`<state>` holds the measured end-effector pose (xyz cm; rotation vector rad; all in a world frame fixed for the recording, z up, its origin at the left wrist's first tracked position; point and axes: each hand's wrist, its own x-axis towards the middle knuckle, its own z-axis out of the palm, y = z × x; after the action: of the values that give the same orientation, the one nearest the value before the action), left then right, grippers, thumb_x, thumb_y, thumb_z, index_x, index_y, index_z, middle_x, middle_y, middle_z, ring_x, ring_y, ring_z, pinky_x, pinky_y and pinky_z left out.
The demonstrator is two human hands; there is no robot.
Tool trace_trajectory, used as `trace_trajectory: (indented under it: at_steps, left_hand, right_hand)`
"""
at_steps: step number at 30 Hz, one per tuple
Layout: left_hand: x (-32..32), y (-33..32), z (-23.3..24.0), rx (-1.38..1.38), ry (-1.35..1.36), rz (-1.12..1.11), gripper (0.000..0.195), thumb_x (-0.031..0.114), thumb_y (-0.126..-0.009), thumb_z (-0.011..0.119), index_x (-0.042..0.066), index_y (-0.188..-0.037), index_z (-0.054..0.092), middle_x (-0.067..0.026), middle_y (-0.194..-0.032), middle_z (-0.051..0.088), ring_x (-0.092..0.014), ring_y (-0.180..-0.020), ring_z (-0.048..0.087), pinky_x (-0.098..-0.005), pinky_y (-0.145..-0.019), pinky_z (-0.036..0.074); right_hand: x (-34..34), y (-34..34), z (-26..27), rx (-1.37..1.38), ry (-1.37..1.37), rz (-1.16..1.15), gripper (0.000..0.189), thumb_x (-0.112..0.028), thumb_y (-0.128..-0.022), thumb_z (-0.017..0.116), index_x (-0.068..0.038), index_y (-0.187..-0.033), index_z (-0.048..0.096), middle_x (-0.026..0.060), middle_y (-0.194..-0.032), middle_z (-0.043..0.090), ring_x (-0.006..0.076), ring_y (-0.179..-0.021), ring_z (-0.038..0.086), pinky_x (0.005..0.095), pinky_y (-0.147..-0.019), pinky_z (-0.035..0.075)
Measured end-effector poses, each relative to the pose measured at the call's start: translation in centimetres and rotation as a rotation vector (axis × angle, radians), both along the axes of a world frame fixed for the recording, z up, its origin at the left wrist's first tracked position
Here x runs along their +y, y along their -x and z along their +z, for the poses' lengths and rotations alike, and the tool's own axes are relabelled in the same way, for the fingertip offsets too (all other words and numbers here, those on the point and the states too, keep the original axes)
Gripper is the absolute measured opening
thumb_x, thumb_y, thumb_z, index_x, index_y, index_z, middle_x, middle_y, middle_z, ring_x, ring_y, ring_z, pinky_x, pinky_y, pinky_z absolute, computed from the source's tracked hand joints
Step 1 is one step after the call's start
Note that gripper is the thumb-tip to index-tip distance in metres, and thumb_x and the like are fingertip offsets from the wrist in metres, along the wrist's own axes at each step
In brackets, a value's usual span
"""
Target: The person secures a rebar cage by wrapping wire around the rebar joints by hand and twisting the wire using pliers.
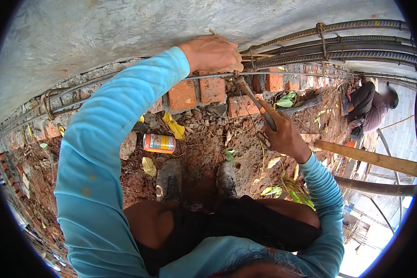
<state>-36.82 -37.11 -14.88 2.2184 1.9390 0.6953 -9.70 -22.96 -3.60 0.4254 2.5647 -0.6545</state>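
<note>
My left hand is curled over the steel reinforcing bars, close against the concrete wall; its fingertips are partly hidden. In my right hand are tying pincers, held by their handles. The pincers' jaws meet a thin horizontal bar just below my left fingers. Thin tie wire hangs beside the tool. To the right, thick ribbed rebars run along the wall, bound by steel stirrups.
Red bricks line the wall's foot. An orange can lies on the soil left of my boots. A bundle of wire sits right of the pincers. A wooden plank juts in, and another person crouches farther right.
</note>
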Motion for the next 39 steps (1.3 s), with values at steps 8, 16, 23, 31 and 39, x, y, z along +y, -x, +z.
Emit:
trace_trajectory:
  at_steps: [8, 16, 23, 31, 39]
  left_hand:
    - [-0.6, -0.6, -0.6, -0.001, 0.007, 0.057, 0.031, 0.027, -0.097, 0.054, 0.019, -0.122, 0.071, 0.0077, -0.126, 0.066, -0.023, -0.112, 0.059, -0.0370, -0.095, 0.055]
    - [-0.5, -0.9, -0.4, -0.030, 0.014, 0.075, 0.032, 0.030, -0.100, 0.052, 0.021, -0.124, 0.071, 0.0072, -0.139, 0.062, -0.026, -0.127, 0.056, -0.0367, -0.104, 0.052]
    - [-0.8, -1.2, -1.4, -0.060, 0.056, 0.193, 0.037, 0.042, -0.103, 0.046, 0.026, -0.126, 0.071, 0.0104, -0.143, 0.058, -0.030, -0.136, 0.050, -0.0419, -0.114, 0.044]
    - [-0.6, -2.0, -1.4, 0.076, 0.047, 0.227, 0.034, 0.027, -0.099, 0.057, 0.036, -0.129, 0.067, 0.0132, -0.148, 0.054, -0.030, -0.130, 0.055, -0.0440, -0.112, 0.046]
    - [-0.4, -1.8, -2.0, 0.106, 0.047, 0.229, 0.036, 0.021, -0.095, 0.063, 0.034, -0.128, 0.067, 0.0137, -0.148, 0.053, -0.026, -0.127, 0.058, -0.0448, -0.113, 0.047]
  right_hand:
    - [-0.3, -0.4, -1.6, -0.284, 0.440, -0.399, 0.021, -0.020, -0.101, 0.058, 0.001, -0.106, 0.055, 0.0147, -0.084, 0.060, 0.0276, -0.067, 0.063, 0.0407, -0.062, 0.053]
    - [2.7, -1.6, -4.8, -0.404, 1.438, -0.637, 0.048, -0.028, -0.095, 0.070, 0.006, -0.124, 0.052, 0.0151, -0.087, 0.065, 0.0264, -0.074, 0.071, 0.0400, -0.056, 0.060]
    - [0.6, -1.5, -2.9, 0.093, -0.081, -0.119, 0.067, -0.013, -0.079, 0.077, 0.006, -0.133, 0.042, 0.0210, -0.092, 0.064, 0.0355, -0.079, 0.070, 0.0439, -0.071, 0.056]
    - [5.9, -1.1, -10.6, 0.462, -0.596, 0.105, 0.053, -0.003, -0.072, 0.062, -0.004, -0.125, 0.053, 0.0157, -0.096, 0.058, 0.0357, -0.085, 0.060, 0.0462, -0.076, 0.048]
    - [10.7, 0.9, -12.4, 0.596, -0.381, 0.222, 0.053, -0.006, -0.065, 0.064, -0.004, -0.117, 0.055, 0.0157, -0.085, 0.056, 0.0372, -0.075, 0.059, 0.0468, -0.069, 0.049]
